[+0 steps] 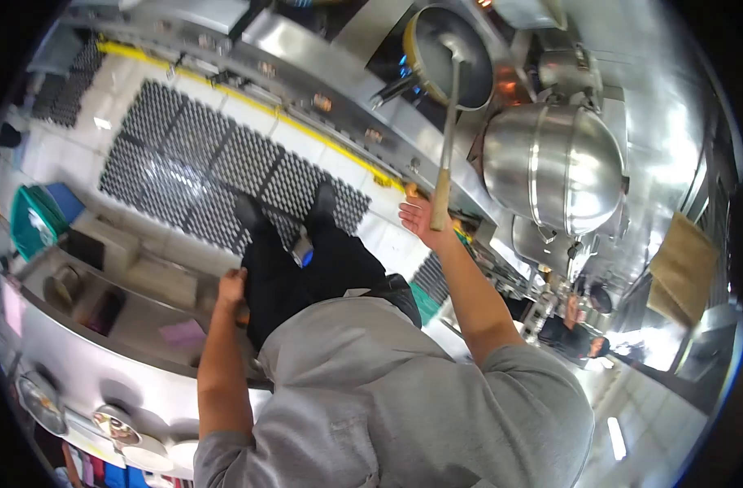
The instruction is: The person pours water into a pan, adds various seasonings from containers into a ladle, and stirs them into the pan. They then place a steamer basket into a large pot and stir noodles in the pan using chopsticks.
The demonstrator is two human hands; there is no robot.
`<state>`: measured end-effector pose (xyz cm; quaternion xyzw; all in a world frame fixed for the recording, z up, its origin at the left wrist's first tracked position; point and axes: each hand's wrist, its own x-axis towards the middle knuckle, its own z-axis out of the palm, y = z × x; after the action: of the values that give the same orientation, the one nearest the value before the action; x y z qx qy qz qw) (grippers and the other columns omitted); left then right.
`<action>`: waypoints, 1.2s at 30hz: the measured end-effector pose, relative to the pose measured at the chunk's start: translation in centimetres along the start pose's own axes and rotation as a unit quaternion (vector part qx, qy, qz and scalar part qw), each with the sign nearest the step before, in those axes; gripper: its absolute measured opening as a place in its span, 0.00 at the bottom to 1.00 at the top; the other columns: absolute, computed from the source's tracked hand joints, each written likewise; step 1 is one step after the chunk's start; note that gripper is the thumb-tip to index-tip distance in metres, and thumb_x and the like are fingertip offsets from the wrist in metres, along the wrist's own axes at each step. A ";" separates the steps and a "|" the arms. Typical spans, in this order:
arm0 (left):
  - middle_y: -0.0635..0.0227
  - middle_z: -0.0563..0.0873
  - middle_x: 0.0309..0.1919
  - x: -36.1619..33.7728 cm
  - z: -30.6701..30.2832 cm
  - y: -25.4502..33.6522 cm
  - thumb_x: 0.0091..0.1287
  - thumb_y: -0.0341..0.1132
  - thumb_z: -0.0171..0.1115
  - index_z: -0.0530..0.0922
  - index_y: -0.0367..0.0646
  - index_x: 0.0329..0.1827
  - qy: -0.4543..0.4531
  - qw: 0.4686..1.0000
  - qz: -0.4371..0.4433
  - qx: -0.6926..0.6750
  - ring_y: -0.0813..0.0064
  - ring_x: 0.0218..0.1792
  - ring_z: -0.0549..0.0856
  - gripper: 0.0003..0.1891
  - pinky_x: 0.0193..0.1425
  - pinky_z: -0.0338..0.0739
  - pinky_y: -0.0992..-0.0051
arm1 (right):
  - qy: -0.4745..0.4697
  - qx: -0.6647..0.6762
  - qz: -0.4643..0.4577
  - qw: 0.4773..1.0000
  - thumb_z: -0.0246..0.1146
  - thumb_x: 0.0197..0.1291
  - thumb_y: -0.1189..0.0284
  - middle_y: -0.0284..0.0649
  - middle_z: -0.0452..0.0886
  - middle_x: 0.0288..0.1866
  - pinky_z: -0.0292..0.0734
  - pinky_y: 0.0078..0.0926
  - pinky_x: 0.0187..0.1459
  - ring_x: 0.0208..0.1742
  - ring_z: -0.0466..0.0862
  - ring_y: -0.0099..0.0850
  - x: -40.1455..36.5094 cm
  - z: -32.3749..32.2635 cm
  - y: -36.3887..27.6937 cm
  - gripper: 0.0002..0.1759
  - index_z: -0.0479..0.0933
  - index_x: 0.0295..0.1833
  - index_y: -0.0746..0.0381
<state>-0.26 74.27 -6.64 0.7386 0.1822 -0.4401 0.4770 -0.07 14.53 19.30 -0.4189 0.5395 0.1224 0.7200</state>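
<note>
My left hand [234,288] hangs beside my dark trousers, near the steel counter edge, its fingers curled; what they hold, if anything, is hidden. On the right, my right hand [418,218] is open with its fingers apart, by the stove's front edge. The wooden handle of a long ladle [441,191] crosses in front of my right wrist, not gripped. Its metal head rests in a dark pan [474,81] with a yellowish outside, on a burner with blue flame.
Large steel pots [583,167] stand right of the pan. A yellow rail [298,126] runs along the stove front. Black perforated mats [200,159] cover the floor. Left are a counter [87,342] and green bin [21,220]. Another person [562,332] is at far right.
</note>
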 end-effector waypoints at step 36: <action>0.59 0.85 0.27 6.0 -13.8 59.1 0.82 0.44 0.66 0.81 0.34 0.40 0.203 0.930 0.287 -0.110 0.65 0.25 0.87 0.19 0.30 0.82 0.63 | 0.299 -0.387 -0.398 0.777 0.69 0.73 0.66 0.60 0.89 0.41 0.82 0.52 0.50 0.45 0.89 0.60 -10.5 14.2 -8.7 0.15 0.82 0.49 0.69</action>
<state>50.37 56.99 22.74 0.7760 0.1028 -0.1026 0.6138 10.90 22.44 33.57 -0.8548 0.4203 -0.1079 0.2846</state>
